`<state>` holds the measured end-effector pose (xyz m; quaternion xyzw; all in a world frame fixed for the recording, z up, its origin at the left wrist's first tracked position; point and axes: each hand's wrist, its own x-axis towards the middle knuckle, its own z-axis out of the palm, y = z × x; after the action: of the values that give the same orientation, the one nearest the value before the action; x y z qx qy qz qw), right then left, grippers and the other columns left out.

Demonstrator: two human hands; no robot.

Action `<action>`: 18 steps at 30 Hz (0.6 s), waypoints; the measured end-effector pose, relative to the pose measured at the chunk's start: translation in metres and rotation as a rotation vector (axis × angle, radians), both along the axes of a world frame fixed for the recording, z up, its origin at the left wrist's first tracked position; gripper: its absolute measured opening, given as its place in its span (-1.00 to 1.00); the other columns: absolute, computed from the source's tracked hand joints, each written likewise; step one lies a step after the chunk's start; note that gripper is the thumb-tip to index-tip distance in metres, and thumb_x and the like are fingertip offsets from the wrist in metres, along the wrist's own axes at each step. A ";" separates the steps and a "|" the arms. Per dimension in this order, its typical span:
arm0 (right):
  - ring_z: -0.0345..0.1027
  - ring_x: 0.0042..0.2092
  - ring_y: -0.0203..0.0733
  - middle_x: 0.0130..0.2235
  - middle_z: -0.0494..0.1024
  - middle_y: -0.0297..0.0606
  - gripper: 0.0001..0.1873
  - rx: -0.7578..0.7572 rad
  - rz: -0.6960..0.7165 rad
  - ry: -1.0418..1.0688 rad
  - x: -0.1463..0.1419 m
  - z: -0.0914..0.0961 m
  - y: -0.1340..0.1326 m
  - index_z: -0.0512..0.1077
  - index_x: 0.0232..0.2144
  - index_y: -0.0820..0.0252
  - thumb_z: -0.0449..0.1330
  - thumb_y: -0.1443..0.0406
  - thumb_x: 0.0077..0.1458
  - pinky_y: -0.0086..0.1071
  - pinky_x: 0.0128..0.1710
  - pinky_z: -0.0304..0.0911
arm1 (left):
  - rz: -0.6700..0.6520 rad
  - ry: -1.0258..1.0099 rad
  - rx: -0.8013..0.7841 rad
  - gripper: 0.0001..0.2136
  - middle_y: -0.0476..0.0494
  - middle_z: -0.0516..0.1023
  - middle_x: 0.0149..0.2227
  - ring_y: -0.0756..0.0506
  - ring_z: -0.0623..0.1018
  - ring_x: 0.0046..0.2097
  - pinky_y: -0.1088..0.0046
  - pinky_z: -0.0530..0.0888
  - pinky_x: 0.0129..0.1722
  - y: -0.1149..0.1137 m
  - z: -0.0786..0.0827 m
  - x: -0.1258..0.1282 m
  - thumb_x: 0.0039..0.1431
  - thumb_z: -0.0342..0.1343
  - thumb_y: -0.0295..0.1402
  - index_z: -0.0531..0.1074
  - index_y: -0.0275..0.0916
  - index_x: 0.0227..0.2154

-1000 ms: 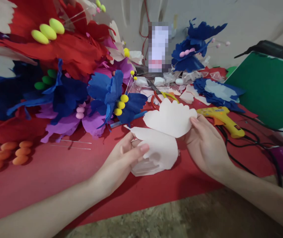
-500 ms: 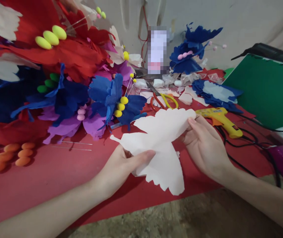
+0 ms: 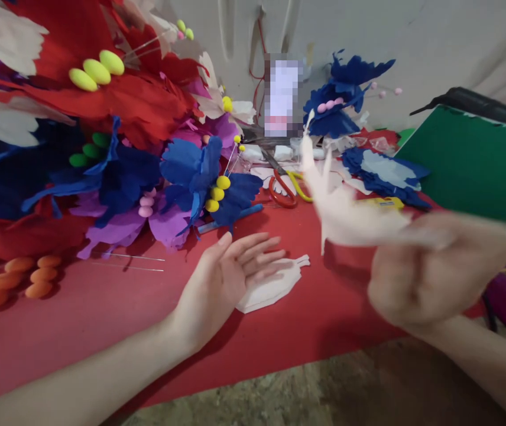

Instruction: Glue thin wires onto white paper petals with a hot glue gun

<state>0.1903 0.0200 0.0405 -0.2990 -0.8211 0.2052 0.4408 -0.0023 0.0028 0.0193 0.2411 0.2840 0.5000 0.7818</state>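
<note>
My right hand (image 3: 430, 272), blurred by motion, grips a white paper petal (image 3: 346, 207) that sticks up and to the left above the red sheet (image 3: 80, 307). My left hand (image 3: 230, 278) is open, palm up, fingers spread, just over a stack of white paper cut-outs (image 3: 271, 290) lying on the red sheet. The two hands are apart.
Large paper flowers in red, blue and purple (image 3: 138, 148) crowd the left. Red-and-yellow scissors (image 3: 286, 186), a partly hidden yellow glue gun (image 3: 386, 203), blue petals (image 3: 381, 171), a green sheet (image 3: 470, 160) and orange foam beads (image 3: 18, 278) lie around. Cables run at the right.
My left hand let go of the white petal and opened. My right hand swung the petal fast to the right and up, leaving the stack on the sheet.
</note>
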 end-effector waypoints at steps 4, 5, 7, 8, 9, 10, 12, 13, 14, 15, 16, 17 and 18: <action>0.37 -0.08 -0.19 -0.16 0.52 -0.14 -0.77 0.372 0.279 -0.265 -0.015 -0.011 -0.004 0.34 -0.28 0.30 -0.10 0.40 0.19 -0.36 -0.08 0.32 | -0.081 -0.004 -0.103 -0.70 -0.16 0.56 -0.42 -0.21 0.50 -0.19 0.35 0.39 -0.22 -0.002 0.006 -0.003 -0.05 0.12 -0.13 0.46 -0.32 -0.48; 0.38 -0.11 -0.18 -0.18 0.53 -0.12 -0.78 0.462 0.294 -0.323 -0.018 -0.013 -0.003 0.35 -0.33 0.34 -0.10 0.43 0.18 -0.36 -0.09 0.32 | -0.078 0.024 -0.126 -0.72 -0.13 0.54 -0.48 -0.19 0.52 -0.24 0.39 0.39 -0.29 -0.003 0.007 -0.003 -0.04 0.11 -0.14 0.45 -0.31 -0.51; 0.40 -0.15 -0.20 -0.22 0.54 -0.13 -0.80 0.574 0.287 -0.361 -0.021 -0.015 -0.001 0.35 -0.40 0.34 -0.06 0.46 0.15 -0.36 -0.10 0.32 | -0.059 0.062 -0.161 -0.77 -0.09 0.51 -0.54 -0.15 0.52 -0.32 0.43 0.38 -0.37 -0.003 0.005 -0.003 -0.03 0.11 -0.20 0.44 -0.30 -0.51; 0.39 -0.17 -0.23 -0.23 0.55 -0.16 -0.81 0.592 0.279 -0.362 -0.022 -0.015 -0.001 0.35 -0.41 0.33 -0.04 0.46 0.14 -0.36 -0.10 0.31 | -0.047 0.070 -0.174 -0.81 -0.07 0.51 -0.54 -0.14 0.52 -0.33 0.43 0.38 -0.36 -0.003 0.004 -0.002 -0.03 0.11 -0.25 0.44 -0.30 -0.48; 0.39 -0.18 -0.26 -0.25 0.55 -0.19 -0.81 0.598 0.273 -0.361 -0.022 -0.015 0.000 0.36 -0.41 0.32 -0.04 0.46 0.14 -0.38 -0.11 0.30 | -0.039 0.070 -0.186 -0.83 -0.07 0.52 -0.52 -0.14 0.52 -0.32 0.43 0.38 -0.34 -0.003 0.003 -0.002 -0.02 0.10 -0.28 0.45 -0.30 -0.43; 0.38 -0.20 -0.30 -0.27 0.56 -0.23 -0.81 0.595 0.262 -0.359 -0.021 -0.015 -0.001 0.36 -0.40 0.31 -0.04 0.46 0.15 -0.39 -0.13 0.30 | -0.034 0.067 -0.197 -0.82 -0.08 0.53 -0.49 -0.14 0.52 -0.30 0.42 0.38 -0.32 -0.002 0.002 -0.001 -0.02 0.09 -0.31 0.45 -0.31 -0.38; 0.36 -0.25 -0.36 -0.32 0.56 -0.30 -0.80 0.576 0.231 -0.357 -0.019 -0.016 -0.002 0.37 -0.38 0.30 -0.05 0.45 0.16 -0.42 -0.17 0.29 | -0.024 0.068 -0.216 -0.80 -0.09 0.54 -0.44 -0.15 0.52 -0.27 0.41 0.38 -0.28 -0.001 0.001 0.000 0.02 0.05 -0.33 0.44 -0.31 -0.31; 0.35 -0.27 -0.38 -0.34 0.56 -0.33 -0.82 0.563 0.213 -0.345 -0.019 -0.016 -0.004 0.38 -0.37 0.29 -0.03 0.45 0.16 -0.43 -0.21 0.28 | -0.017 0.072 -0.222 -0.79 -0.10 0.54 -0.42 -0.15 0.52 -0.25 0.41 0.38 -0.27 -0.001 0.001 0.000 0.04 0.02 -0.34 0.44 -0.31 -0.29; 0.34 -0.30 -0.39 -0.37 0.55 -0.35 -0.85 0.550 0.190 -0.323 -0.019 -0.017 -0.005 0.38 -0.37 0.28 0.01 0.45 0.14 -0.44 -0.24 0.27 | -0.012 0.075 -0.226 -0.79 -0.11 0.54 -0.41 -0.15 0.52 -0.24 0.40 0.38 -0.27 -0.001 0.001 0.000 0.06 0.01 -0.35 0.44 -0.32 -0.28; 0.34 -0.32 -0.40 -0.39 0.55 -0.37 -0.88 0.534 0.169 -0.296 -0.019 -0.018 -0.006 0.38 -0.38 0.26 0.05 0.45 0.11 -0.45 -0.27 0.27 | -0.008 0.078 -0.228 -0.78 -0.12 0.54 -0.40 -0.16 0.51 -0.23 0.39 0.37 -0.26 0.000 0.001 0.000 0.07 0.00 -0.35 0.44 -0.32 -0.28; 0.33 -0.33 -0.40 -0.40 0.55 -0.38 -0.90 0.508 0.148 -0.268 -0.020 -0.019 -0.007 0.39 -0.39 0.26 0.08 0.45 0.09 -0.46 -0.31 0.26 | -0.006 0.080 -0.226 -0.78 -0.13 0.54 -0.38 -0.16 0.51 -0.23 0.38 0.38 -0.25 0.000 0.002 0.000 0.06 0.01 -0.35 0.44 -0.33 -0.27; 0.32 -0.35 -0.41 -0.42 0.55 -0.38 -0.91 0.474 0.132 -0.244 -0.021 -0.020 -0.008 0.39 -0.40 0.25 0.09 0.45 0.09 -0.47 -0.33 0.26 | -0.006 0.081 -0.221 -0.77 -0.15 0.55 -0.37 -0.17 0.51 -0.23 0.37 0.38 -0.25 -0.001 0.003 0.000 0.05 0.02 -0.34 0.44 -0.33 -0.27; 0.32 -0.36 -0.41 -0.43 0.54 -0.38 -0.90 0.437 0.123 -0.225 -0.021 -0.020 -0.009 0.39 -0.41 0.25 0.09 0.44 0.09 -0.49 -0.35 0.26 | -0.009 0.081 -0.214 -0.76 -0.16 0.55 -0.36 -0.18 0.51 -0.23 0.36 0.38 -0.24 -0.001 0.003 0.000 0.03 0.04 -0.34 0.44 -0.34 -0.26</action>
<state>0.1688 0.0113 0.0201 -0.1672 -0.9064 0.0147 0.3875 -0.0024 0.0020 0.0224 0.1778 0.3660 0.4531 0.7932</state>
